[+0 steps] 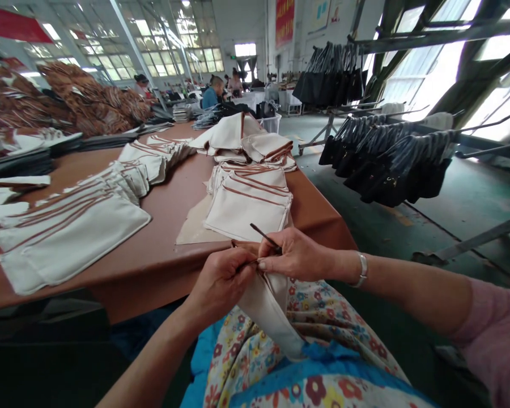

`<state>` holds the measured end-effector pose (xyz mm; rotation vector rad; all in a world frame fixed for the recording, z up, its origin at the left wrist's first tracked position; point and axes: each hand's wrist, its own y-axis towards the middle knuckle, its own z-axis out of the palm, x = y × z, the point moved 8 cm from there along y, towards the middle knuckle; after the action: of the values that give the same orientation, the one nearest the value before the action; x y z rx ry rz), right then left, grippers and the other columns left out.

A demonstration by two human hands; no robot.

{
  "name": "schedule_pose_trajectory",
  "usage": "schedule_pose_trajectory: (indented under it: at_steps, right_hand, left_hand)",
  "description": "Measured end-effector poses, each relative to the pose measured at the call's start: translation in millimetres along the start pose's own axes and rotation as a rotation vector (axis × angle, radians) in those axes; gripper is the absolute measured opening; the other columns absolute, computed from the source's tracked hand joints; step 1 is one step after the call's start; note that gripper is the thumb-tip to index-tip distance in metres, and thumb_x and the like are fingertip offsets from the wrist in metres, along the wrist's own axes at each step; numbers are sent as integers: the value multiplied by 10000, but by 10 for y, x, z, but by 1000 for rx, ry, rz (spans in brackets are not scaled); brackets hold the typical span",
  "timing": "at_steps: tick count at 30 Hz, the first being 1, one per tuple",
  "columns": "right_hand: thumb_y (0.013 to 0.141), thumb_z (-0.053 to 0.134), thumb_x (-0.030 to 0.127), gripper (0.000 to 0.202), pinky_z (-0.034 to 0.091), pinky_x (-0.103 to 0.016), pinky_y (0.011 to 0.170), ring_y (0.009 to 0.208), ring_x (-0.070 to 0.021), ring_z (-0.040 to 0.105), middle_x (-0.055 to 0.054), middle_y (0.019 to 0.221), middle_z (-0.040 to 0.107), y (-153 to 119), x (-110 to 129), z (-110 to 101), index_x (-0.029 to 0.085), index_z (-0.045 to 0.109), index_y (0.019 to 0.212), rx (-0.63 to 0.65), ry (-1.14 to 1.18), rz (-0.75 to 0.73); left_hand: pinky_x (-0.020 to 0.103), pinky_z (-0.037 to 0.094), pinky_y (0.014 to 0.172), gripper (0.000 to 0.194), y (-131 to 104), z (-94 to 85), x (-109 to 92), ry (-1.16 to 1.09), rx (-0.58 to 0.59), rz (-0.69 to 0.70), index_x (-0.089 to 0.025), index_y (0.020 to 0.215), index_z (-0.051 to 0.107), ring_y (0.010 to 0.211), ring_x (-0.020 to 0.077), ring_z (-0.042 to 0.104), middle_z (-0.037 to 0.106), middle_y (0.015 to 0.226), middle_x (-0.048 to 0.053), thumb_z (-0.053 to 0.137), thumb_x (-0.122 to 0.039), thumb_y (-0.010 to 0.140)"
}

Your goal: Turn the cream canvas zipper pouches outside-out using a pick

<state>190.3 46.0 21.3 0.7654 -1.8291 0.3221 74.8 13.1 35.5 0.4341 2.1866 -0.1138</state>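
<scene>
Both hands meet over my lap, just off the table's near edge. My left hand [227, 280] is closed in a pinch on the upper edge of a white fabric piece [268, 317] with brown trim. Touching it, my right hand [295, 254] pinches the same edge and also has a thin dark tool [261, 233] between its fingers, its tip pointing up and left. The white piece hangs down onto a floral apron [344, 328]. Just beyond the hands, a stack of white panels with brown edging [249, 209] lies on the table. The fingertips partly hide the gripped edge.
The brown-covered table [174, 198] carries a fanned row of white pieces [85, 238] at left and more white pieces [246, 136] behind the stack. Black items hang on a rack [391, 158] at right. A person in blue [211, 96] sits far back.
</scene>
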Motion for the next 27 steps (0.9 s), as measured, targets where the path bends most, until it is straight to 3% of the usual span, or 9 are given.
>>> schedule_pose_trajectory:
  at_steps: [3,6,9,11,15,19,22,24,27]
  right_hand:
    - [771,651,139,27,411,-206,613,653,-106,536,4,693,626,-32,48,26,123,637,754,-77,43,-29]
    - [795,638,142,43,446,-223,658,698,-130,576,-17,721,645,-79,61,54,128,647,755,-102,61,-69]
    - [846,609,153,77,457,-232,691,716,-133,589,-35,756,646,-148,156,60,136,646,781,-107,-39,-234]
    - [879,577,154,100,457,-240,698,722,-137,584,-46,761,631,-210,240,71,140,644,806,-103,-163,-383]
    - [918,522,167,133,476,-256,705,769,-156,590,-80,845,640,-298,279,115,153,654,919,-70,-384,-564]
    - [911,491,151,168,490,-268,730,810,-169,598,-93,905,660,-344,237,178,169,652,958,-29,-535,-671]
    - [909,485,144,173,486,-275,726,815,-175,593,-100,902,664,-354,195,200,166,652,950,-13,-534,-683]
    - [923,505,182,145,485,-278,743,816,-171,593,-98,885,665,-332,159,164,162,647,939,3,-404,-613]
    - [924,585,343,236,473,-249,699,749,-140,574,-63,846,642,-236,15,52,130,622,1018,49,-78,-316]
  left_hand:
    - [208,393,608,218,-22,-12,10,17,0,-5,-129,773,706,667,131,522,605,696,6,505,-177,843]
    - [207,385,577,216,-70,30,135,-81,41,-110,-128,778,702,664,137,526,623,712,17,526,-227,855]
    - [212,358,512,245,-147,119,358,-314,88,-287,-121,806,699,585,131,518,635,686,26,557,-313,860]
    - [216,352,484,341,-187,158,480,-513,59,-374,-106,811,700,548,128,516,643,682,41,555,-406,879]
    - [217,348,470,455,-215,273,564,-747,85,-463,-94,773,691,516,118,504,643,668,54,614,-536,852]
    - [209,299,460,425,-209,319,539,-652,157,-476,-111,733,654,504,105,459,598,626,25,704,-530,788]
    - [208,276,459,420,-180,257,454,-422,158,-374,-128,707,641,527,108,424,544,614,6,649,-530,827]
    - [205,289,477,408,-159,196,358,-237,136,-263,-139,676,629,562,114,418,514,624,-2,597,-495,872]
    - [203,311,509,376,-148,143,215,-51,117,-118,-154,673,601,596,118,429,499,656,-8,528,-423,926]
